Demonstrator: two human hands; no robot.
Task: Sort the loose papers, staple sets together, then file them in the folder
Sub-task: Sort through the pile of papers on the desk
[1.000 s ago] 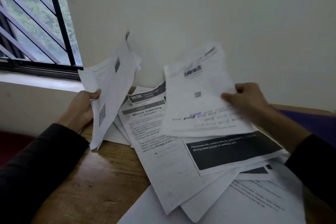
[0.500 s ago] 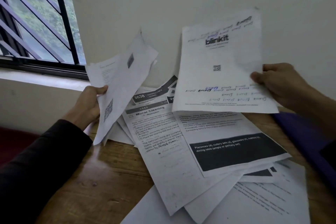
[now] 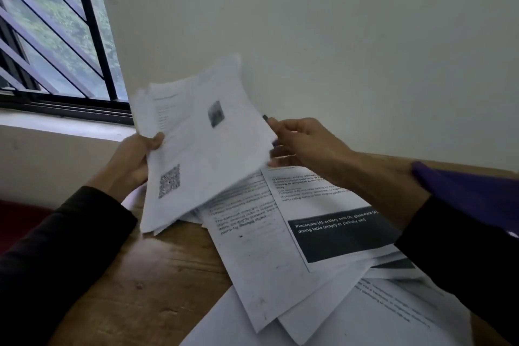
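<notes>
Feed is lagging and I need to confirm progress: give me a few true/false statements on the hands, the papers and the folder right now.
1. Both hands hold the raised stack of papers. True: left hand, right hand.
2. The table has no papers on it. False: loose sheets still lie spread there.
3. The purple folder lies at the right. True.
4. A stapler is clamping the stack. False: no stapler is visible.

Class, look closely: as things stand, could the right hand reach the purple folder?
Probably yes. The purple folder lies beside the right forearm with nothing over it, but the right hand is holding the stack of papers and must let go first.
</notes>
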